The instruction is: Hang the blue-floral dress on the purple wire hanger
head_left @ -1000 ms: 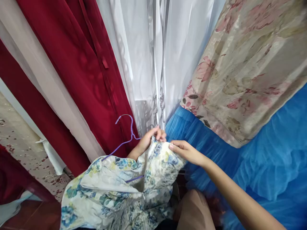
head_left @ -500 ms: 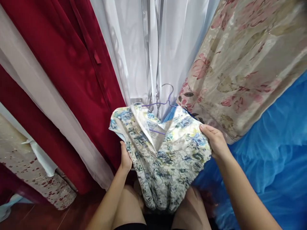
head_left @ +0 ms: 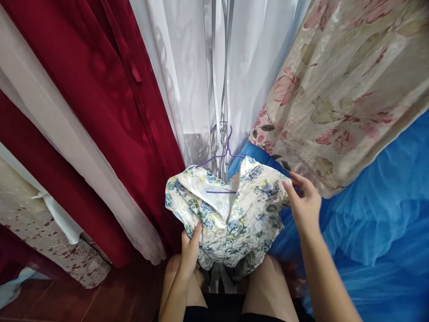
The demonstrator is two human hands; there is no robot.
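- The left hand (head_left: 190, 247) is closed on the floral garment (head_left: 231, 214). Its fingers are wrapped over the lower left hem, at about 7 o'clock on the cloth, with the thumb up against the fabric.
- The right hand (head_left: 304, 206) is loosely open with its fingers spread. The forefinger tip rests on the garment's right shoulder edge at about 3 o'clock, and no closed grip shows there.
- The hands are well apart, one at each side of the garment.
- The garment hangs on a purple wire hanger (head_left: 225, 154), low in the middle of the view and just above the person's knees (head_left: 268, 286).
- Its long axis runs from 12 to 6 o'clock, neck opening up and hem bunched at the bottom. The hanger's hook points to 12 o'clock.
- The hook lies against the white sheer curtain (head_left: 187, 76).
- A dark red drape (head_left: 100, 112) hangs at 10 o'clock, a beige rose-print fabric (head_left: 348, 89) at 2 o'clock, and blue tulle (head_left: 378, 214) at 4 o'clock, just beside the garment's right edge.
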